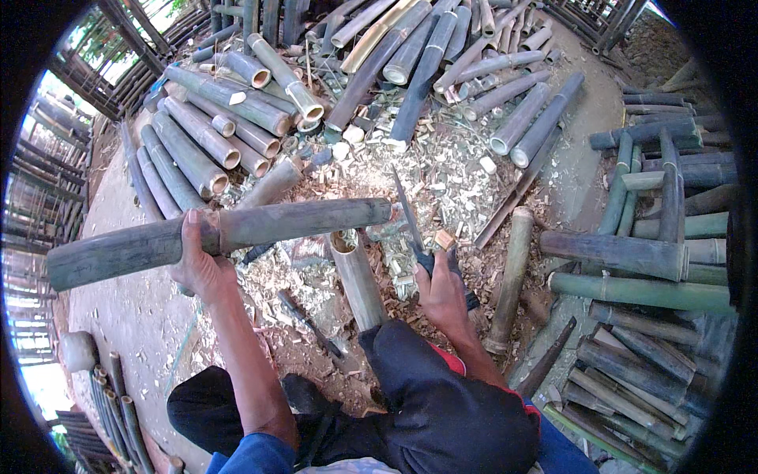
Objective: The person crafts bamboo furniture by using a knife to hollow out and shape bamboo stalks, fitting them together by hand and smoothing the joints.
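A thick, dark bamboo pole [292, 223] lies roughly level across my front, its right end raised slightly. My left hand [203, 268] is wrapped round it left of the middle, the thumb over the top. In my right hand [440, 288], closed round its black handle, is a long narrow-bladed knife [408, 207]. The blade points up and away, near the pole's right end. A small pale block of bamboo [444, 239] shows just above that hand. Below the pole, a shorter bamboo section [359, 284] leans against my knee, its hollow end up.
Bamboo chips [442, 178] cover the ground ahead. Cut bamboo tubes [189, 150] are heaped at the far left and far middle. A dark long-handled tool [310, 324] lies near my feet. To the right stand a bamboo frame [616, 251] and stacked poles [639, 292].
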Available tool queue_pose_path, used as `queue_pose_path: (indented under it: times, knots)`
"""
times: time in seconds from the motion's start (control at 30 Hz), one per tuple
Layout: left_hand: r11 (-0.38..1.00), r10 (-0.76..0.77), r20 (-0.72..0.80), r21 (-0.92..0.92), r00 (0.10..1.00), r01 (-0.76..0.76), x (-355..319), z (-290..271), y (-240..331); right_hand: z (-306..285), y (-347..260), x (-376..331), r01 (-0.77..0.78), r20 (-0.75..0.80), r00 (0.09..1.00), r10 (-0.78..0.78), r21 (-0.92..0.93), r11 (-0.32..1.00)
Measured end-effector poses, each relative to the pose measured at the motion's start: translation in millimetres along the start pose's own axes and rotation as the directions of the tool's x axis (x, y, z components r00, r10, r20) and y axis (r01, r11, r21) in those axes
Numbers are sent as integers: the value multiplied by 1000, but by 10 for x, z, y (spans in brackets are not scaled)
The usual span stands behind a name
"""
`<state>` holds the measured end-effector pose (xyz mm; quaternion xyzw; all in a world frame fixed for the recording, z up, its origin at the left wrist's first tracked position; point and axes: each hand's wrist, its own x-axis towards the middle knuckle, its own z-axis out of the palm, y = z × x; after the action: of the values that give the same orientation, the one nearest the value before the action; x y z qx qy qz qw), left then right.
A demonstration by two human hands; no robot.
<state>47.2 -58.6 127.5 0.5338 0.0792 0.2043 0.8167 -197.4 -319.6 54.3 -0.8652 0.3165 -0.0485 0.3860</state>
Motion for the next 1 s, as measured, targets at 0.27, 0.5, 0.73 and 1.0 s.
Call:
queue_pose_path:
  times: [0.27, 0.5, 0.73, 1.0]
  knots:
    - [1000, -10, 176, -2, 984, 11, -90, 121, 73, 308, 310, 0, 78, -102, 992, -78, -1, 997]
    - [997, -65, 343, -17, 937, 75, 217, -69, 114, 28, -69, 112, -25, 10, 1000, 25, 12, 1000]
    - [987, -155, 326, 88, 933, 133, 249, -235, 101, 259, 300, 0, 236, -300, 931, -209, 58, 970]
    - [992, -91, 32, -85, 995, 93, 139, -75, 165, 221, 270, 28, -76, 96, 992, 80, -42, 996]
